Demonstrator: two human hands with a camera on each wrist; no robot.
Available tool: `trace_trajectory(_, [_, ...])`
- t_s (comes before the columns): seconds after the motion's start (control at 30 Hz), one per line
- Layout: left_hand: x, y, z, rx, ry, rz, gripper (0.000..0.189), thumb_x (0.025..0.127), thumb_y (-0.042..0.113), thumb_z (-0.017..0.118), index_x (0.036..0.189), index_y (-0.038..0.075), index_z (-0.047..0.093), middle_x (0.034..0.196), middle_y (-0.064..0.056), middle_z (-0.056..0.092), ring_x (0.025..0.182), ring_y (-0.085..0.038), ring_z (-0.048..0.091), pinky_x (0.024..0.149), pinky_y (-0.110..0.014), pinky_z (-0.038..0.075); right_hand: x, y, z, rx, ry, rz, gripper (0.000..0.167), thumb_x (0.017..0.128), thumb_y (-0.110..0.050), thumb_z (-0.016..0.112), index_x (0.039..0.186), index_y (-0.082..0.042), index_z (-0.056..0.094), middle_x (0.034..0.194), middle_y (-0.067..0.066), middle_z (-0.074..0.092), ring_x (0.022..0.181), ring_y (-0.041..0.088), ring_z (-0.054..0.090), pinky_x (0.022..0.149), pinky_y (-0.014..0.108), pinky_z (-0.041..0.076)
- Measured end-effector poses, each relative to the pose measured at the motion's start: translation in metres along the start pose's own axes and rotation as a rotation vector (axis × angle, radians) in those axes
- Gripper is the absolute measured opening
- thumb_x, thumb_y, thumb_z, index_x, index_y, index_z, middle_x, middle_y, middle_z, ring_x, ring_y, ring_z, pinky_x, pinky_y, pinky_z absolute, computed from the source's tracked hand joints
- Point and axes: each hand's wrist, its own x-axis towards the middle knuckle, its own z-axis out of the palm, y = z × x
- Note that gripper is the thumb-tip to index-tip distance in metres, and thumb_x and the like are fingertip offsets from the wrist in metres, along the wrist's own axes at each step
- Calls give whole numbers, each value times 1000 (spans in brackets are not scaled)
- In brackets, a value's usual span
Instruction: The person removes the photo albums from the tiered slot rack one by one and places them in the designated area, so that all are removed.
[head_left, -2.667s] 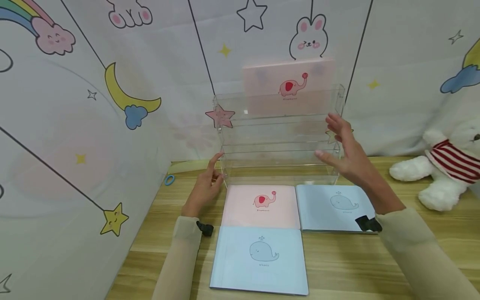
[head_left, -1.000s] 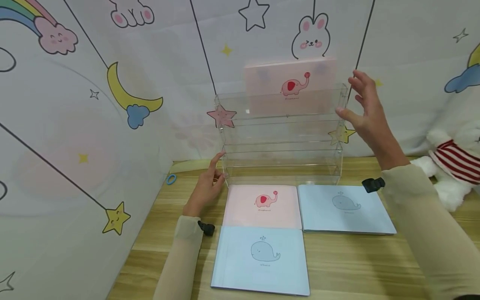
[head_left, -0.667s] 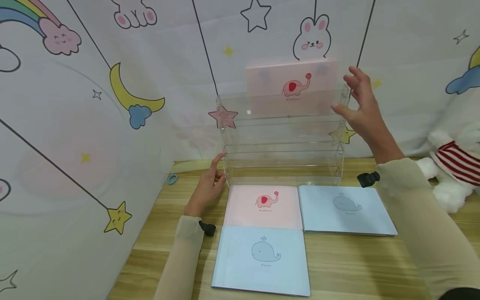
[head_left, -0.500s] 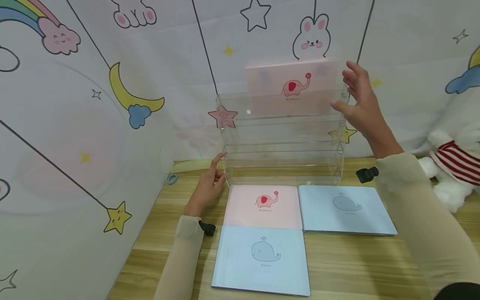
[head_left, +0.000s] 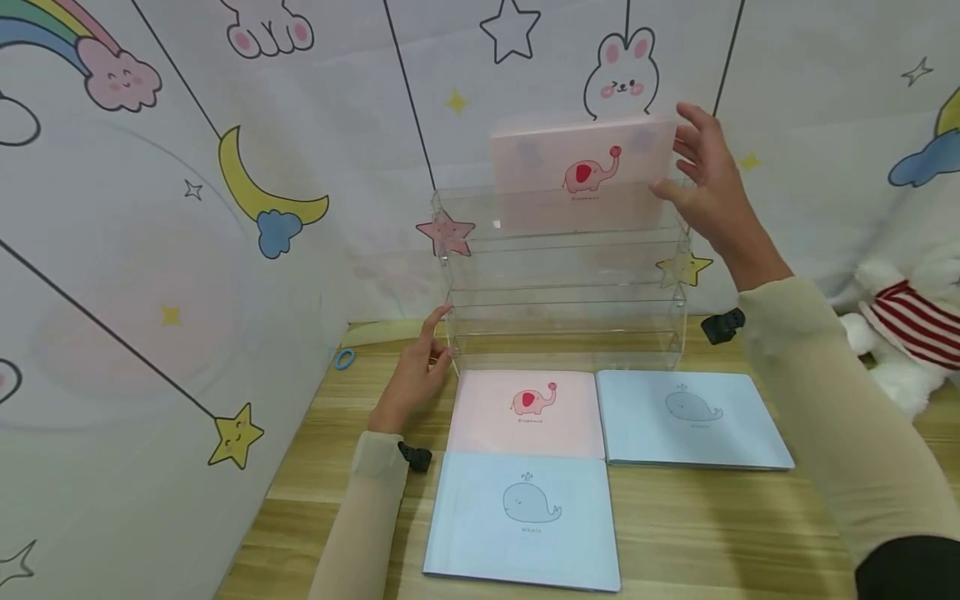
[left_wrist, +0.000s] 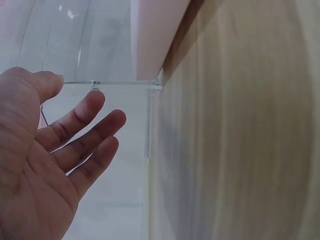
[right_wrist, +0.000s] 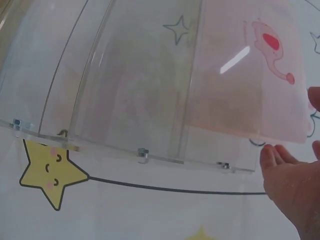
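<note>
A clear tiered display rack (head_left: 562,265) stands on the table against the back cloth. A pink elephant book (head_left: 540,162) stands upright in its top tier. My right hand (head_left: 707,179) is at that book's right edge, thumb in front and fingers loosely bent towards the back; whether they touch it I cannot tell. At the rack's lower left side, my left hand (head_left: 411,375) touches the edge with its fingertips and grips nothing. In the left wrist view, the left fingers (left_wrist: 89,142) are loosely spread beside the clear panel.
Flat on the table, before the rack, lie another pink elephant book (head_left: 480,417), a blue whale book (head_left: 480,517) and a second blue whale book (head_left: 637,417). A blue ring (head_left: 344,359) lies at left. A white plush bear (head_left: 900,375) sits at right.
My right hand has risen from the rack's lower right side, swung out to the right, then moved up and left to the pink book's edge. The left hand has stayed put.
</note>
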Motion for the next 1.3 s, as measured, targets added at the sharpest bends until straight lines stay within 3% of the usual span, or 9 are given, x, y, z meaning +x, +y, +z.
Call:
trace_trajectory(0.2, [0, 1, 0, 3, 8, -8, 79, 110, 13, 61, 170, 44, 18, 83, -7, 67, 78, -17, 66, 85, -44, 62, 8, -4, 2, 43, -3, 23, 80, 104, -12, 61, 171, -34, 23, 178, 2, 32, 164, 27, 35, 137, 44, 23])
trace_trajectory(0.43, [-1, 3, -2, 2, 9, -3, 78, 111, 13, 60, 170, 43, 18, 83, -7, 68, 78, -17, 67, 85, -44, 62, 15, -3, 3, 59, -16, 45, 77, 106, -13, 60, 170, -37, 24, 176, 1, 37, 158, 28, 43, 132, 49, 34])
trace_trajectory(0.67, [0, 1, -2, 7, 13, 7, 79, 110, 12, 61, 170, 42, 19, 81, -6, 67, 74, -16, 64, 79, -39, 58, 21, 0, -2, 152, -29, 71, 73, 107, -11, 62, 167, -39, 31, 160, 13, 54, 137, 24, 56, 129, 44, 39])
trace_trajectory(0.93, [-2, -1, 0, 18, 17, 9, 80, 110, 11, 61, 170, 43, 18, 84, -7, 69, 77, -15, 67, 81, -41, 59, 28, 4, -6, 47, -107, 12, 62, 108, -19, 64, 163, -39, 42, 160, 13, 55, 127, 22, 58, 127, 48, 41])
trace_trajectory(1.03, [-3, 0, 0, 15, 18, 6, 81, 110, 11, 61, 170, 43, 19, 83, -6, 68, 76, -15, 65, 81, -41, 59, 32, 3, -10, 57, -148, 9, 56, 108, -19, 65, 160, -36, 50, 162, 10, 54, 127, 21, 57, 123, 37, 46])
trace_trajectory(1.17, [-2, 2, -1, 13, 23, 17, 81, 109, 10, 62, 170, 42, 19, 83, -6, 69, 76, -14, 66, 81, -41, 59, 37, 2, -13, 109, -182, 16, 50, 106, -17, 68, 154, -30, 60, 157, 7, 58, 125, 21, 58, 103, 19, 52])
trace_trajectory(1.3, [-2, 2, 0, 13, 24, 26, 80, 109, 10, 62, 170, 41, 20, 83, -6, 69, 76, -14, 67, 80, -41, 60, 39, 1, -13, 134, -181, 31, 48, 105, -17, 70, 151, -29, 63, 150, 4, 63, 122, 20, 59, 96, 16, 51])
